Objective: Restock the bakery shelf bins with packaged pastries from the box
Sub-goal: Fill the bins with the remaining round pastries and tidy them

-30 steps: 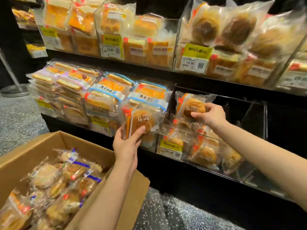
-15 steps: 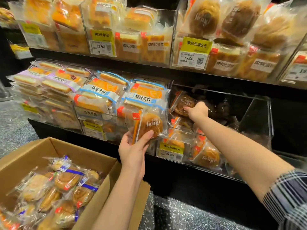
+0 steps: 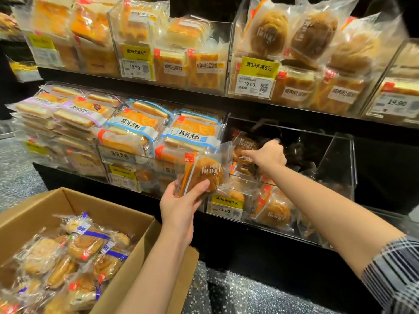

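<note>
Head view, restocking in progress. At 8 o'clock, the cardboard box (image 3: 68, 201) stands open on the floor, holding a loose heap of wrapped pastries (image 3: 74, 252). Nearer centre, the left hand (image 3: 181, 201) grips a packaged pastry (image 3: 201, 173) from below, thumb across the front film and fingers curled behind; the pack is held upright in the air before the shelf edge, just left of the clear acrylic bin (image 3: 335, 159). At 3 o'clock from it, the right hand (image 3: 268, 155) reaches over the bin's front lip and pinches a second pack (image 3: 246, 143) deep in the shaded rear; its fingertips are largely hidden, so how firmly it holds cannot be told. More packs (image 3: 275, 210) lie low at the bin front, behind the price tag (image 3: 226, 206).

Risks, as judged:
- The film is slick, and the left hand's grip sits low on the pack, which could tip or slide out.
- The rear pack, set leaning, may topple forward onto the front ones if let go without support.
- The right forearm crosses the acrylic lip; a quick pull back could catch it or drag packs out.
</note>
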Available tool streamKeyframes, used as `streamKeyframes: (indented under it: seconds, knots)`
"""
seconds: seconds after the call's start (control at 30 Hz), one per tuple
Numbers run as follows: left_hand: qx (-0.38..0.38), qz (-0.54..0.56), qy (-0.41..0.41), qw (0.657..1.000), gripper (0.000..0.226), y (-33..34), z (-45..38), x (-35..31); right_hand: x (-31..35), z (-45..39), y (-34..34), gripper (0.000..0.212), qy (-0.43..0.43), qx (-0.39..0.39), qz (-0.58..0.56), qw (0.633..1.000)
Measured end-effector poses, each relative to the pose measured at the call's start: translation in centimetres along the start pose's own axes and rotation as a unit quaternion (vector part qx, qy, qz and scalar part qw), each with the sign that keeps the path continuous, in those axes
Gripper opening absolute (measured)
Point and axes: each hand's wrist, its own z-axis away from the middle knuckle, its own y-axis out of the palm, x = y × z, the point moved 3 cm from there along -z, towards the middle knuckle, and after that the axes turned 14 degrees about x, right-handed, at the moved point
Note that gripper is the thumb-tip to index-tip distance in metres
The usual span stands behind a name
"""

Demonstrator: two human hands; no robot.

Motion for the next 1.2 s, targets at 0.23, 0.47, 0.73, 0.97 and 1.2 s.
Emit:
streamKeyframes:
  seconds: [0.23,0.47,0.73,0.97,1.2]
  knots:
    - [0.019,-0.011,0.012,1.000,0.052,1.2,0.3,0.5,1.1,9.1,-1.5,0.026,-0.233,0.235,-0.276,0.902]
    - [0.065,-0.052,0.048,0.995,0.069,3.5,0.8,1.4,0.3,13.2,-3.7,0.046,-0.264,0.405,-0.271,0.832]
    - [0.122,-0.142,0.066,0.980,0.036,5.1,-0.1,2.8,-2.9,9.9,-7.9,0.033,-0.180,0.294,-0.409,0.845]
    - [0.129,-0.257,0.039,0.957,0.019,4.5,-1.1,5.2,-8.8,1.5,-7.7,0.044,-0.035,0.133,-0.382,0.914]
    - [0.105,-0.171,0.006,0.980,0.019,4.2,-1.3,6.1,-9.2,-3.9,-6.5,0.058,0.025,0.112,-0.361,0.926]
